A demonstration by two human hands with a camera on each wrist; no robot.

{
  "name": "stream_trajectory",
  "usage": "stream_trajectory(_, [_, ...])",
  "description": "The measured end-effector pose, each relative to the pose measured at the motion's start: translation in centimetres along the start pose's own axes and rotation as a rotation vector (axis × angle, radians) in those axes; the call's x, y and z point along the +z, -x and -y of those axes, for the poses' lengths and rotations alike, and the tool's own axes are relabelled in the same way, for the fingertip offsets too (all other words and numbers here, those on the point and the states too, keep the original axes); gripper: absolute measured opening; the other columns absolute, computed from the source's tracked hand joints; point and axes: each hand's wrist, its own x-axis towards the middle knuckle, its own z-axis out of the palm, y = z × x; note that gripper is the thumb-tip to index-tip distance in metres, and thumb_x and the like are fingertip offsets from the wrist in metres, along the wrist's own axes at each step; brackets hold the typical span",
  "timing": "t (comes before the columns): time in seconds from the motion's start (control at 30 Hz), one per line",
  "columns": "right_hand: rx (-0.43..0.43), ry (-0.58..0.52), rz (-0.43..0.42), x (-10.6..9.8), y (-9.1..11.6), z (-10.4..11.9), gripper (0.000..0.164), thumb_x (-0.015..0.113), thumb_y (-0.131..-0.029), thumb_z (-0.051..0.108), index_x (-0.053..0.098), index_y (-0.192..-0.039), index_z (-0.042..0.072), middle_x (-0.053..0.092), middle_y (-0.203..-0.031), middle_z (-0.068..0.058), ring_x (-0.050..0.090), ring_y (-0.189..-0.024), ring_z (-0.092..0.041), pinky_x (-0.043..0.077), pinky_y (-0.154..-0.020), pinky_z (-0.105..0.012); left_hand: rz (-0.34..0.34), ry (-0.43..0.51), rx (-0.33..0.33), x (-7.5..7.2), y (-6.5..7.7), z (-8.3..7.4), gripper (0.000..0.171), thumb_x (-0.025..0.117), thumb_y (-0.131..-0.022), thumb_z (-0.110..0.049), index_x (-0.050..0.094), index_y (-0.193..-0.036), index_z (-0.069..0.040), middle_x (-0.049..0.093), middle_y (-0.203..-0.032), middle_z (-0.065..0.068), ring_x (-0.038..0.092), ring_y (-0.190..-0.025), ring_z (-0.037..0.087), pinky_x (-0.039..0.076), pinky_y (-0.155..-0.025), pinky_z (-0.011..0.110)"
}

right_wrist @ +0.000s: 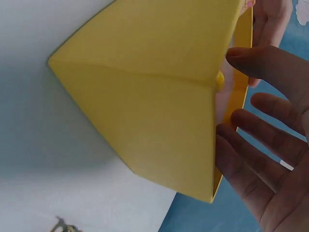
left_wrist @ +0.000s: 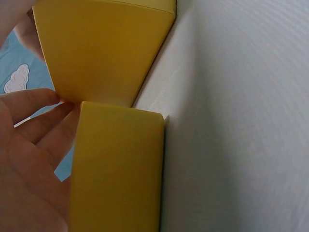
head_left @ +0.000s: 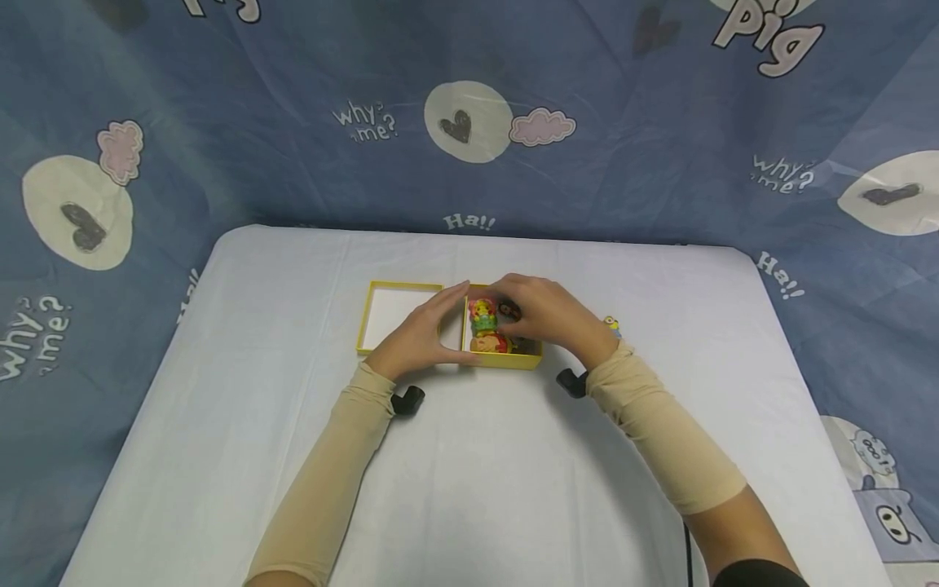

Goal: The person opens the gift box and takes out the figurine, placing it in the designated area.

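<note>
A yellow open box [head_left: 506, 361] stands on the white table with several small toy figures in it. One is a green and yellow figure [head_left: 483, 316] with pink at its head; below it lies a red and tan one [head_left: 490, 343]. My left hand [head_left: 424, 333] holds the box at its left side, thumb along the near wall and fingers at the far corner. My right hand [head_left: 544, 311] reaches over the right part of the box. In the right wrist view its thumb and fingers stand apart at the rim, with nothing visible between them. A dark round item [head_left: 509, 310] is partly hidden under it.
Left of the box lies a yellow-edged lid [head_left: 363, 319], white inside, close against it. A small yellow and blue figure [head_left: 611, 324] stands on the table beyond the right wrist. Behind the table [head_left: 220, 391] hangs a blue printed cloth [head_left: 293, 147].
</note>
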Motion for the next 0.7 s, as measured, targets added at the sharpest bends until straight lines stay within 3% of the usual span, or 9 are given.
stream_trajectory(0.2, [-0.008,0.017,0.023,0.4,-0.4,0.3,0.061,0.083,-0.089,0.028,0.061,-0.145,0.022,0.070,-0.126,-0.005,0.066,-0.101,-0.020,0.059,-0.091,-0.039,-0.001,0.008,0.011,0.0,0.0,0.0,0.118,0.088,-0.074,-0.058,0.021,-0.166,-0.026,0.021,-0.173,-0.008,0.022,-0.161,0.026,0.027,-0.130,0.053])
stream_trajectory(0.7, [0.010,0.092,0.067,0.7,-1.4,0.9,0.063,0.084,-0.088,0.029,0.060,-0.147,0.022,0.071,-0.122,-0.004,0.066,-0.097,-0.017,0.060,-0.092,-0.040,-0.001,0.013,0.017,0.0,0.0,0.0,0.118,0.090,-0.074,-0.055,0.023,-0.166,-0.024,0.022,-0.173,-0.006,0.022,-0.160,0.025,0.027,-0.130,0.052])
